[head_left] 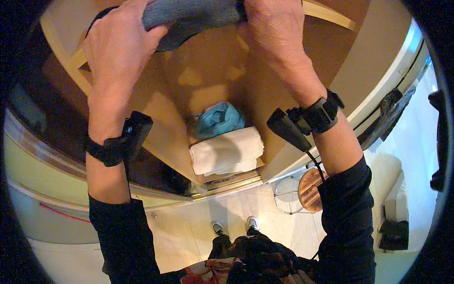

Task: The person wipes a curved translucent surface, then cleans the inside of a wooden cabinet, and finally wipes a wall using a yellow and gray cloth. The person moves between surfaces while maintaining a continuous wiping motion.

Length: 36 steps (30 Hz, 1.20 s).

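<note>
At the top of the head view my left hand [120, 42] grips one end of a grey folded cloth item [191, 16] with dark edges, its thumb lying on the near face. My right hand [276, 32] is at the other end of this item; its fingertips are hidden behind the picture's top rim and the item's dark edge. Both hands are raised inside a wooden cabinet. Below them, at the bottom of a narrow compartment, a rolled or folded white towel [227, 151] lies in front of a crumpled teal cloth [220, 120].
Wooden cabinet panels [156, 120] flank the compartment, with a metal sliding-door track [230, 183] along its front edge. A round wooden-topped stool [312, 190] stands on the floor at right. Dark cloth [386, 117] hangs at the cabinet's right side. Each wrist wears a black strapped device.
</note>
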Tool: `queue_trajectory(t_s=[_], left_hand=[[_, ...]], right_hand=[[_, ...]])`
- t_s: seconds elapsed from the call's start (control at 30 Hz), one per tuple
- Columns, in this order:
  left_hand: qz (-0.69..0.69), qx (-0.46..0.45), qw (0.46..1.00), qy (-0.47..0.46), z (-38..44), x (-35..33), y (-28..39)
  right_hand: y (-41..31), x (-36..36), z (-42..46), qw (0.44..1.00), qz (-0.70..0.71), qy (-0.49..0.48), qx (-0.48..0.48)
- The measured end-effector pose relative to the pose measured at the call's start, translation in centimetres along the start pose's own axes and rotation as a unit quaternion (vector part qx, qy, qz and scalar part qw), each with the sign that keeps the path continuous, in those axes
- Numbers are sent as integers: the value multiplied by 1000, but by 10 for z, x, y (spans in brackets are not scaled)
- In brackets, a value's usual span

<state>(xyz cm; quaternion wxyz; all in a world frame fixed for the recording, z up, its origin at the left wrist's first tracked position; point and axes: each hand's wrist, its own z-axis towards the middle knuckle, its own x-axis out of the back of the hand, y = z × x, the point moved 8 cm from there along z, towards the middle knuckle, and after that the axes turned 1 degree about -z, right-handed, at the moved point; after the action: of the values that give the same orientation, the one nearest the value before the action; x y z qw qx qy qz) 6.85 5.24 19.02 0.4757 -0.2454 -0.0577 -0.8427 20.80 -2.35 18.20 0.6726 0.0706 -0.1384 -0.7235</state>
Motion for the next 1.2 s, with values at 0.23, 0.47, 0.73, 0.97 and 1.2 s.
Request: queue_trajectory(t_s=[0.23, 0.47, 0.73, 0.97, 1.2], left_hand=[[-23, -81, 994, 76, -17, 13, -34], [-1, -63, 996, 58, -20, 11, -34], [9, -56, 997, 53, -18, 18, -33], [5, -52, 996, 72, -11, 20, -2], [-39, -83, 995, 36, 13, -9, 84]], right_hand=[[-52, -14, 16, 996, 49, 70, 15], [-63, -14, 18, 996, 67, 54, 26], [-52, -9, 18, 996, 83, 17, 32], [0, -3, 0, 997, 52, 2, 55], [76, 19, -26, 995, -33, -78, 48]])
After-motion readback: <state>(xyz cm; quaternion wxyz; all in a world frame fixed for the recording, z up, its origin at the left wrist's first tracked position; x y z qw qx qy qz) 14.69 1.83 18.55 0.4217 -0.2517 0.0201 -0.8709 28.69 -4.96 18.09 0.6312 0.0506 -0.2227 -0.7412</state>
